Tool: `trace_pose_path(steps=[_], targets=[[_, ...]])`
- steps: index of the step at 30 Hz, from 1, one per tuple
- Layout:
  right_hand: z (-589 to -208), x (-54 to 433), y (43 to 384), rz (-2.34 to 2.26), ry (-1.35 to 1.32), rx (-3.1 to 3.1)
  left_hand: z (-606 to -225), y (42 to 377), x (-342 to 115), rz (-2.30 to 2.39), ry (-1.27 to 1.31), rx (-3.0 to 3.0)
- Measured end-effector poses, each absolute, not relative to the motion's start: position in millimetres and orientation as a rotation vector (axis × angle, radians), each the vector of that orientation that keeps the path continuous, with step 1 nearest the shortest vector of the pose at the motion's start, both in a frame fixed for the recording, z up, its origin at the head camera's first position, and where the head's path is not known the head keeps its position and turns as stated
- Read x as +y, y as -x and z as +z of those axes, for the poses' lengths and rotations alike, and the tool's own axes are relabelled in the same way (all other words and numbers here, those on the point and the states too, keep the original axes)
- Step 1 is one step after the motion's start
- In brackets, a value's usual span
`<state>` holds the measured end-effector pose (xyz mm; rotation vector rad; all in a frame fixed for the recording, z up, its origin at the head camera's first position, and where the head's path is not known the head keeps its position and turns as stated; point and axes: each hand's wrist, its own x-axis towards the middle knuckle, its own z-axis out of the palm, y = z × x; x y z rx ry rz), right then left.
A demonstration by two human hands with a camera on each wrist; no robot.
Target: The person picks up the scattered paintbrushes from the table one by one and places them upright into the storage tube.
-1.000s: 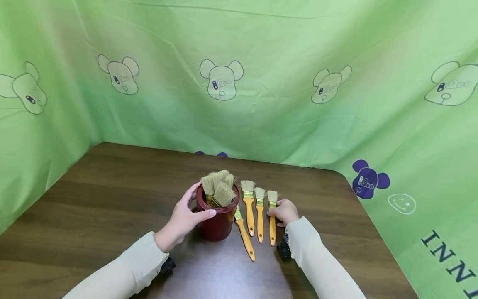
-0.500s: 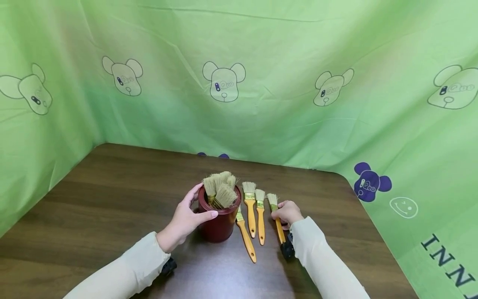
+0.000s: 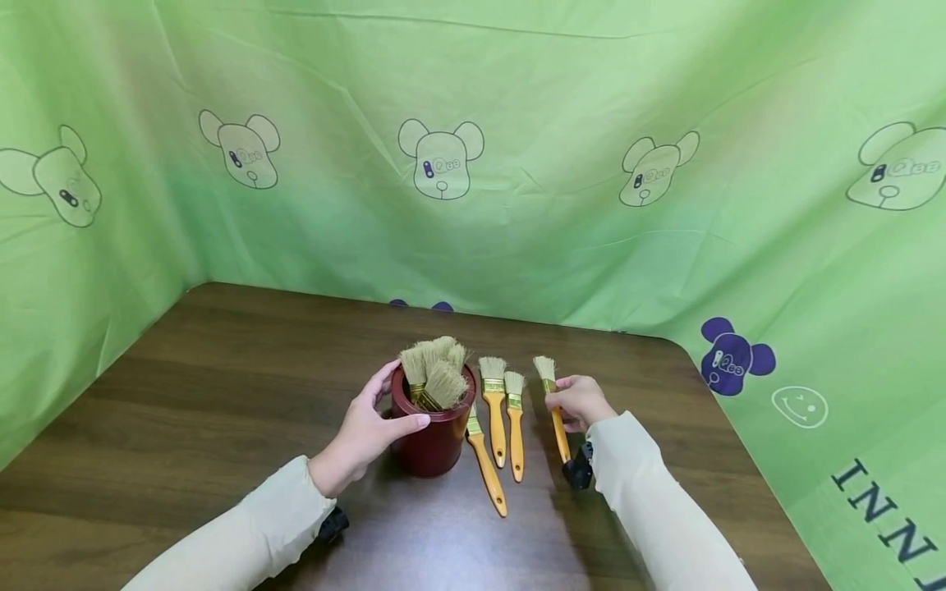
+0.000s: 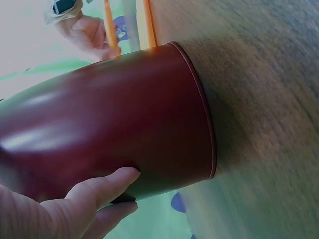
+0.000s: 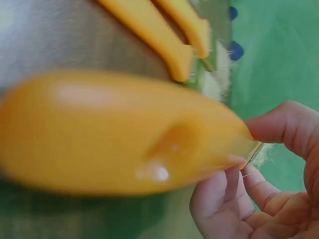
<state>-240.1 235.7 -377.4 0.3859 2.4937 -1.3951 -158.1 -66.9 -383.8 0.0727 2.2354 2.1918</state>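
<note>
At three o'clock from the dark red pot [image 3: 427,447], my right hand [image 3: 582,402] pinches the held brush [image 3: 561,431] between thumb and fingertips, close below its metal band. A second ago this brush lay in line with its neighbours; now its handle has swung towards five o'clock and the gap has widened. I judge it lifted off the wood and free to be carried. My left hand [image 3: 362,435] stays curled round the pot's rim, thumb at six o'clock; bristle heads [image 3: 447,386] crowd its mouth.

The wide brush [image 3: 495,419] and narrow brush [image 3: 516,439] lie between pot and my right hand; the slanting brush [image 3: 488,476] sits at four o'clock, near enough that I can't tell if it touches. The table's [image 3: 259,369] edges at twelve and three are well apart from my hands, leaving moving room.
</note>
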Motion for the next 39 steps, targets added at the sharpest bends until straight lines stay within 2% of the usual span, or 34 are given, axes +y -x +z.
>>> trace_pose_path(steps=[8,17,28,39], targets=[[-348,234,244,-1.429,-0.303,2.555,-383,158,-67,2.169,-0.058,2.251],[-314,226,244,-1.619,-0.343,2.517,-382,157,-67,2.193,-0.069,2.225],[-300,214,239,-2.173,-0.311,2.302,-381,155,-67,2.197,-0.074,2.238],[-294,187,233,-2.684,0.099,1.981,-382,156,-67,2.189,-0.065,2.239]])
